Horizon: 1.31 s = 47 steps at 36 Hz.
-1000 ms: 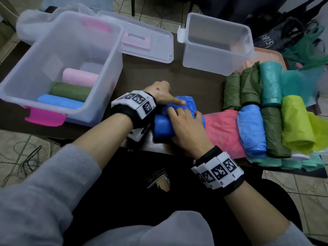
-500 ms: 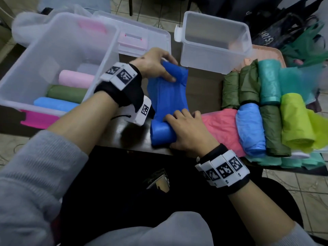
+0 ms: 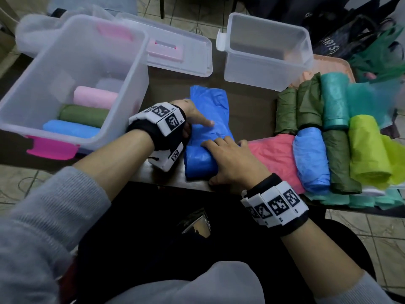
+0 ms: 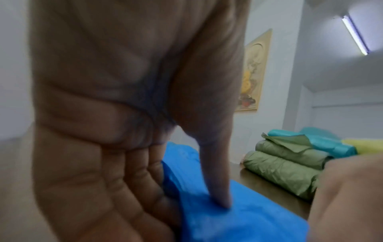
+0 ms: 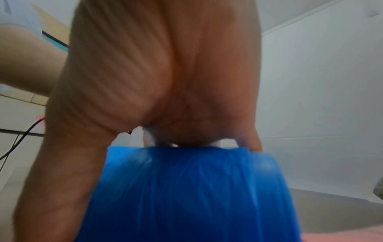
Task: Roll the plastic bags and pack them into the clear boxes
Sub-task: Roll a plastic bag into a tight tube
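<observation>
Here the right hand (image 3: 230, 161) cups the rolled near end of the blue plastic bag (image 3: 208, 106), fingers over it, thumb beside it. The left hand (image 3: 192, 116) pinches the bag's flat part at its left edge, thumb on top. The bag lies on the table (image 3: 249, 110), between the large clear box (image 3: 131, 95) and a row of rolled bags (image 3: 337, 154).

The blue bag (image 3: 217, 119) is thin, crinkly, shiny plastic; the clear box (image 3: 258, 69) at upper right is smooth, cloudy plastic
</observation>
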Each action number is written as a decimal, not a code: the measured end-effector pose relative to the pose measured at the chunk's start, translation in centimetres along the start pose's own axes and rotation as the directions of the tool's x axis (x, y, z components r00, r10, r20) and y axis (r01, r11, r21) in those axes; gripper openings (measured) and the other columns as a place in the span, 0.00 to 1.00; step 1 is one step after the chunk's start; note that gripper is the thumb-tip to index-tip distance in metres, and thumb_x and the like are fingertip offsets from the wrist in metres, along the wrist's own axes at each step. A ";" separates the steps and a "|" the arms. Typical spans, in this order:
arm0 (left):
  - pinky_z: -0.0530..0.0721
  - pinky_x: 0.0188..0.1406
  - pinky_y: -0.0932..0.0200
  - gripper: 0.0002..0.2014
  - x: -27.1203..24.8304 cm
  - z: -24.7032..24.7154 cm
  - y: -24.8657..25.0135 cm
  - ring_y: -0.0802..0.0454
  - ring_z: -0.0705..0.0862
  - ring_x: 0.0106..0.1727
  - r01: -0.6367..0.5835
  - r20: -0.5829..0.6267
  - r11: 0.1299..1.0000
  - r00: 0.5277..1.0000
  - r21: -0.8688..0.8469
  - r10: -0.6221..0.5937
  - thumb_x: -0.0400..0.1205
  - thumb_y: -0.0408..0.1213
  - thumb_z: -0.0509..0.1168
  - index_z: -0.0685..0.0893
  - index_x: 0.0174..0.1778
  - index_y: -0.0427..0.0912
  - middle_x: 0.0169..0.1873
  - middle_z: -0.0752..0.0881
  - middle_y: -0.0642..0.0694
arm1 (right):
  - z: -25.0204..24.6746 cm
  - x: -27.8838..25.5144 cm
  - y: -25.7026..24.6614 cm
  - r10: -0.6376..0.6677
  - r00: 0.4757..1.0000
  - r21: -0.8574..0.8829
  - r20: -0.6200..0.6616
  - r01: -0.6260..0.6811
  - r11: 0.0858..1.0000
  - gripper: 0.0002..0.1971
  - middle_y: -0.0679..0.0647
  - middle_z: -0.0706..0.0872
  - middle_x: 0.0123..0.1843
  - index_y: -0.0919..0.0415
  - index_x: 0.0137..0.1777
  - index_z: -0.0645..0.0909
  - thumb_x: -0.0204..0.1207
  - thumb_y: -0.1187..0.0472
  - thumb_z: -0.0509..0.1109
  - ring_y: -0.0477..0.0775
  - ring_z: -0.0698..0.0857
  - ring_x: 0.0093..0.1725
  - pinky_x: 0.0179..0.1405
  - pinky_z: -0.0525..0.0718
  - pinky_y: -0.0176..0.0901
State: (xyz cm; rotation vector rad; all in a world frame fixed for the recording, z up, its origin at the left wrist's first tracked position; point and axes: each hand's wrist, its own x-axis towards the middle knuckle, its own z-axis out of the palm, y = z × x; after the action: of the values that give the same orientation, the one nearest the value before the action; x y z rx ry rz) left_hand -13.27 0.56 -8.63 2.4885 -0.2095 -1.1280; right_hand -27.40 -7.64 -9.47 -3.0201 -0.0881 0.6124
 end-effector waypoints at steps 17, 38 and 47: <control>0.88 0.35 0.60 0.08 -0.6 -2.3 2.2 0.54 0.88 0.37 -0.316 -0.190 0.488 0.938 -0.814 0.291 0.77 0.25 0.69 0.84 0.50 0.38 0.44 0.87 0.43 | 0.1 -0.7 0.1 -0.035 0.995 0.068 0.096 0.028 0.997 0.40 0.54 0.72 0.64 0.52 0.72 0.65 0.61 0.48 0.79 0.58 0.73 0.66 0.60 0.70 0.54; 0.43 0.82 0.44 0.34 2.5 2.8 -0.1 0.46 0.37 0.83 -0.484 0.165 0.697 0.865 0.529 0.475 0.84 0.60 0.51 0.46 0.83 0.57 0.83 0.38 0.45 | 0.7 -0.7 -1.1 -0.081 0.993 0.048 0.081 0.077 0.996 0.31 0.54 0.76 0.58 0.56 0.62 0.71 0.62 0.49 0.78 0.58 0.76 0.60 0.48 0.74 0.51; 0.44 0.81 0.45 0.34 3.3 1.7 -0.8 0.47 0.37 0.84 -0.441 0.102 0.692 0.875 0.571 0.474 0.83 0.62 0.49 0.44 0.83 0.59 0.83 0.38 0.46 | -0.7 -0.8 -1.4 -0.078 0.995 0.064 0.056 0.075 0.995 0.24 0.56 0.83 0.52 0.55 0.59 0.71 0.64 0.53 0.74 0.64 0.82 0.53 0.42 0.69 0.48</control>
State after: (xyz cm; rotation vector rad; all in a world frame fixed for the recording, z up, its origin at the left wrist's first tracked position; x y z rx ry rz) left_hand -12.39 -0.22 -12.26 2.7084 -1.2666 -0.8544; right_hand -27.98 -6.36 -8.44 -2.9242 -0.1832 0.6832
